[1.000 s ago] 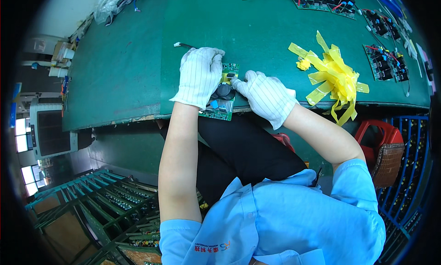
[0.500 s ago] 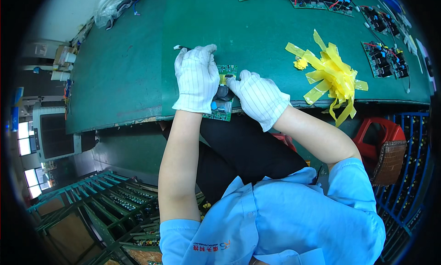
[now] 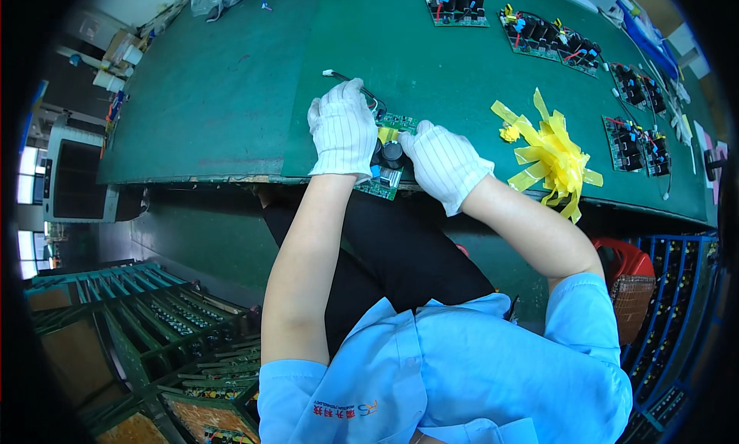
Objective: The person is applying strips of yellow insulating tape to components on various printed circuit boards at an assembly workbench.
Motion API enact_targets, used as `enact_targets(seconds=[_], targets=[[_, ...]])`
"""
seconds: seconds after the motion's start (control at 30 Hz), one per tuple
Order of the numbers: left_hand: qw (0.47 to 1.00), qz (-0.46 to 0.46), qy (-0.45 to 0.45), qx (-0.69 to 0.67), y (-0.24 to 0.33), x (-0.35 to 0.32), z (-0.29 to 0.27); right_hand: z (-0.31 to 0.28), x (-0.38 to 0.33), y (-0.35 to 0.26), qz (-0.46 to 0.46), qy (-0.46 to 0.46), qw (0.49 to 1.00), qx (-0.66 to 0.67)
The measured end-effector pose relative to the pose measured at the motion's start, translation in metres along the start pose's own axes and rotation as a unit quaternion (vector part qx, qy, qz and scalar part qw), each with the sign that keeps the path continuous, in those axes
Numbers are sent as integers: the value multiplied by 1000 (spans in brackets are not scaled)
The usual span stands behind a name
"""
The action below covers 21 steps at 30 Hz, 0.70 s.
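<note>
Both my hands wear white gloves with thin stripes. Between them is a green circuit board (image 3: 379,189) at the near edge of the table, carrying black round capacitors (image 3: 392,153) and a yellow-wrapped component (image 3: 388,135). My left hand (image 3: 339,132) is closed over the board's left side, its fingertips partly hidden. From behind that hand runs a black cable (image 3: 348,79) with a white plug at its end. On the board's right side, the bent fingers of my right hand (image 3: 446,163) press together beside the yellow component; what exactly they pinch is too small to see.
Right of my hands lies a heap of yellow tape strips (image 3: 556,159), partly over the table edge. More populated boards (image 3: 456,7) stand along the back and right of the green table (image 3: 208,98). A red chair (image 3: 625,263) and racks (image 3: 165,305) flank me below.
The whole view has shifted, bringing more of the boards at the back into sight. Both hands stay at the board, and more of the cable shows beside the left one.
</note>
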<state>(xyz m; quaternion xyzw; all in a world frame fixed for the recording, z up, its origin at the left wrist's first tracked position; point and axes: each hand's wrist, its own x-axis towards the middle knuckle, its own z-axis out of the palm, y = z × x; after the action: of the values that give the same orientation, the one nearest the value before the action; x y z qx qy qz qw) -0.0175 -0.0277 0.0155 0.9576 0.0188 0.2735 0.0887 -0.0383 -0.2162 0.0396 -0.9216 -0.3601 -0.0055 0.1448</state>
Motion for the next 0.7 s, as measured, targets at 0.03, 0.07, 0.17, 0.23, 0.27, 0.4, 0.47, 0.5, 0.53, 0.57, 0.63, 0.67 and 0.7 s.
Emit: enact_targets(seconds=[0.03, 0.07, 0.17, 0.23, 0.27, 0.4, 0.47, 0.5, 0.53, 0.57, 0.63, 0.67, 0.7], targets=[[1000, 0, 0, -2, -1, -1, -1, -1, 4, 3, -13, -5, 1000, 2], [1000, 11, 15, 0, -1, -3, -1, -4, 8, 5, -26, 5, 999, 27], [999, 27, 26, -7, 1, -2, -4, -11, 30, 12, -55, -49, 996, 43], [999, 28, 24, -10, 0, -4, -5, -24, 47, 5, -44, -78, 995, 46], [999, 23, 28, -26, 1, -4, -4, -32, 53, 2, -44, -131, 990, 36], [997, -3, 39, -66, 0, -5, -4, -44, 63, 1, -49, -238, 970, -9], [997, -3, 53, -57, -3, -7, -7, -48, 65, -2, -61, -267, 961, -31], [997, -2, 64, -50, -1, -7, -7, -50, 66, -1, -77, -255, 963, -43], [997, -2, 63, -51, 0, -6, -8, -50, 68, 0, -93, -243, 964, -54], [996, -5, 69, -55, 1, -5, -8, -48, 77, 3, -87, -247, 964, -38], [995, 1, 70, -64, 2, -4, -7, -60, 86, -3, -96, -284, 953, -47], [994, 3, 87, -60, 1, -5, -6, -57, 94, -4, -63, -333, 939, -67], [993, 3, 106, -55, 0, -7, -5, -56, 91, -4, -64, -333, 939, -65]])
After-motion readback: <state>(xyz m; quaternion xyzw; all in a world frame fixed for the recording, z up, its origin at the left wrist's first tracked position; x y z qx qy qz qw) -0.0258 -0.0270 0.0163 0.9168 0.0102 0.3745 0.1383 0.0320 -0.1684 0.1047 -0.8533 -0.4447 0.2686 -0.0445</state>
